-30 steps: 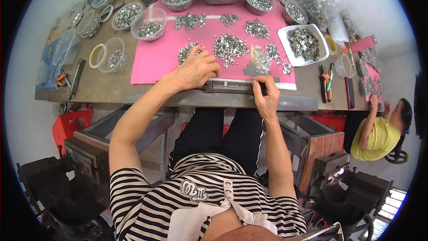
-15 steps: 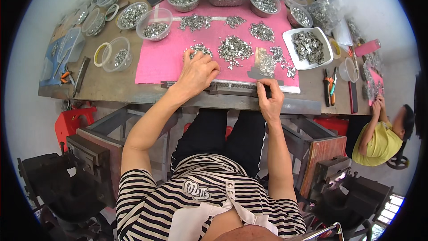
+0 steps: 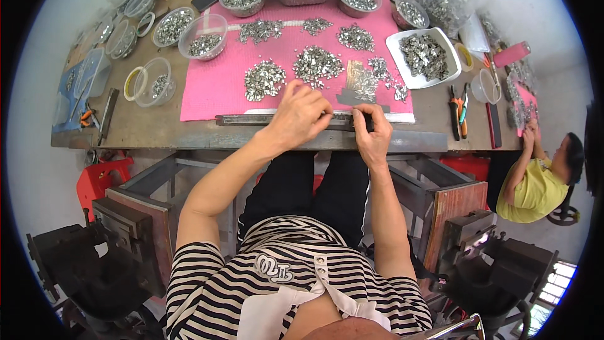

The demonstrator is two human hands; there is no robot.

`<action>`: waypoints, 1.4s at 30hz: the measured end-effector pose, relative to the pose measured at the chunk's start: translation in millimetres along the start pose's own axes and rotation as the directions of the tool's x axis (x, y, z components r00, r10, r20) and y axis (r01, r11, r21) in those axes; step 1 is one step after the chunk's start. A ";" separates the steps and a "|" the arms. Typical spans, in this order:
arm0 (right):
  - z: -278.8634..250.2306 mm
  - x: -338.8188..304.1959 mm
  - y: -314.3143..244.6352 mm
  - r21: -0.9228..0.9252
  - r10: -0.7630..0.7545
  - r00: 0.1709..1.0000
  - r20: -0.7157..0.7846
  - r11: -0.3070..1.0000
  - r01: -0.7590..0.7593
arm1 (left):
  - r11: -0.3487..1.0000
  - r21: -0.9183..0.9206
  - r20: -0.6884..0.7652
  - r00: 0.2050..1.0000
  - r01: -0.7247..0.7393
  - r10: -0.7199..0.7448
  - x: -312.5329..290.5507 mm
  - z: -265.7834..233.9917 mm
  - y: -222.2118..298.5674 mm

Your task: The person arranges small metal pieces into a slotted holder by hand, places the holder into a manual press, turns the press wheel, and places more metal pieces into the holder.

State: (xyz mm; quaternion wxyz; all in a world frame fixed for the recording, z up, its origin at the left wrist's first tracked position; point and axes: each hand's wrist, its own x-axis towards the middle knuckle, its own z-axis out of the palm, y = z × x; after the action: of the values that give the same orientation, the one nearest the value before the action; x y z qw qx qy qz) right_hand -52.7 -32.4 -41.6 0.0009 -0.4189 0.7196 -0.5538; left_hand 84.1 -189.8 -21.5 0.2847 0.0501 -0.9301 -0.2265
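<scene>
Even, fairly bright light glints off the metal pieces (image 3: 318, 64) and burns out the window (image 3: 557, 289) at lower right, while the workbench (image 3: 154, 121) curves toward a black, blue-fringed fisheye rim.

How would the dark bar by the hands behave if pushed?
Likely stiff: the bar looks straight and unbent. Possibly heavy for its size, given its metallic look. Lying flat, it would probably slide rather than roll.

A black-and-cream striped, short-sleeved shirt (image 3: 217, 286) is showing a pale collar (image 3: 270, 316); dark trousers (image 3: 280, 186) are bearing white side piping (image 3: 366, 200)
</scene>
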 end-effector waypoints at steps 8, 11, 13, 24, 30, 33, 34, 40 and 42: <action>0.0 -0.3 0.0 0.006 -0.006 1.000 -0.009 1.000 0.007 | 0.999 0.037 0.026 1.000 -0.019 0.018 3.5 17.7 8.3; 0.3 0.7 -0.7 0.006 -0.017 1.000 -0.002 1.000 0.017 | 0.998 0.045 0.014 0.999 -0.043 0.043 0.2 9.7 4.5; 0.6 4.1 -0.3 -0.067 -0.107 0.992 0.062 0.992 0.111 | 0.996 -0.058 -0.068 0.995 0.065 -0.069 0.2 0.4 -2.5; 1.0 10.5 0.7 -0.100 -0.099 0.981 0.167 0.988 0.116 | 0.991 0.104 0.158 0.982 0.084 -0.100 -12.2 -21.8 -22.7; -0.2 41.2 -4.0 -0.210 -0.180 0.948 0.264 0.948 0.239 | 0.958 0.281 0.247 0.960 0.059 -0.132 -26.9 -38.2 -29.9; 7.0 54.1 -5.4 -0.251 -0.237 0.907 0.348 0.909 0.334 | 0.952 0.293 0.235 0.958 0.092 -0.165 -32.4 -40.1 -33.7; 10.8 58.1 -5.9 -0.249 -0.245 0.880 0.407 0.897 0.364 | 0.956 0.279 0.204 0.967 0.092 -0.153 -31.8 -38.6 -31.4; 28.1 63.0 -3.8 -0.302 -0.264 0.759 0.596 0.801 0.516 | 0.948 0.310 0.218 0.965 0.072 -0.145 -27.6 -35.0 -28.9; 15.4 62.2 -1.0 -0.270 -0.222 0.702 0.677 0.812 0.518 | 0.934 0.339 0.230 0.953 0.111 -0.196 -27.2 -43.5 -33.9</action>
State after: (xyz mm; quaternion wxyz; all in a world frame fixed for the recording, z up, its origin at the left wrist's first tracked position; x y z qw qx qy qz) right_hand -85.3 -82.2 -17.9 0.0258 -0.7042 0.6820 -0.1956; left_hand 129.5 -231.1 -18.5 0.1294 0.1389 -0.9769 -0.0976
